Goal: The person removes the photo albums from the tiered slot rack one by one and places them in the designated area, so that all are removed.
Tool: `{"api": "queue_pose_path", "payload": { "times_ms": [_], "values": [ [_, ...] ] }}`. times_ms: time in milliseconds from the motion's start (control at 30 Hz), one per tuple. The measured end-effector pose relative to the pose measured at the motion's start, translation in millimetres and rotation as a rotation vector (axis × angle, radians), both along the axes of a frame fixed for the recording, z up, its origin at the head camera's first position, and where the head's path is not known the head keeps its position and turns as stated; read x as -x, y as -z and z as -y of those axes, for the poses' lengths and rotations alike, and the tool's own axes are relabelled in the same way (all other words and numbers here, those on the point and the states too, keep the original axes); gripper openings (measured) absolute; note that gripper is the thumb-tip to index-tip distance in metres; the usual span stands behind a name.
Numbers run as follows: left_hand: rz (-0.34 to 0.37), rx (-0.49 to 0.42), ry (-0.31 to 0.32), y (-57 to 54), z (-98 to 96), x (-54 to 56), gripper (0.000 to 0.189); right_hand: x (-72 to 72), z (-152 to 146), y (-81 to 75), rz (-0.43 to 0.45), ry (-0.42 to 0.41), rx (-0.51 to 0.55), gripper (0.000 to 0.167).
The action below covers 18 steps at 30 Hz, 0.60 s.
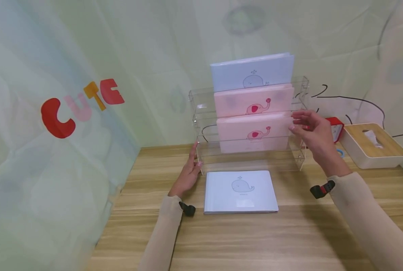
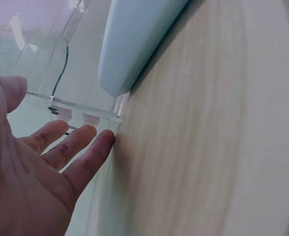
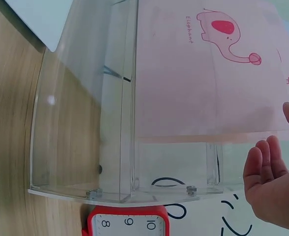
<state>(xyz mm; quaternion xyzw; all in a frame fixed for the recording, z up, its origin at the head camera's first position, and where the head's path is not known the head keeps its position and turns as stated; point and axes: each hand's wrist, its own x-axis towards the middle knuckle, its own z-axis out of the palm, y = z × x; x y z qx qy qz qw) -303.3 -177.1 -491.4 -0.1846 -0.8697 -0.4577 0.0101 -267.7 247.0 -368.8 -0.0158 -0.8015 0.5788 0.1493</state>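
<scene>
A clear acrylic tiered rack stands on the table, holding thin books upright on its steps. On top is a blue whale book; below it leans a pink elephant book. The lowest one standing is another pink elephant book, its right edge pinched near the upper corner between the thumb and fingers of my right hand. My left hand rests with extended fingers at the rack's lower left side panel. Flat on the table before the rack lies a pale blue whale book.
To the right of the rack are a red-framed clock, partly hidden by my right hand, a blue ring and a tissue box with a wooden lid. A printed cloth backdrop hangs behind the wood-grain table.
</scene>
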Motion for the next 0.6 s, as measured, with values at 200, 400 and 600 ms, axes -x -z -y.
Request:
{"api": "queue_pose_path", "payload": {
  "times_ms": [200,400,600],
  "values": [
    [0.0,-0.007,0.002,1.7,-0.1,1.0,0.078,3.4,2.4,-1.2,0.016,0.003,0.002,0.054],
    [0.007,-0.012,-0.002,2.7,-0.7,1.5,0.079,5.7,5.3,-0.5,-0.002,0.037,0.022,0.056],
    [-0.004,0.009,-0.007,1.7,-0.1,0.7,0.078,8.8,6.8,0.3,0.005,0.046,0.024,0.057]
  ]
}}
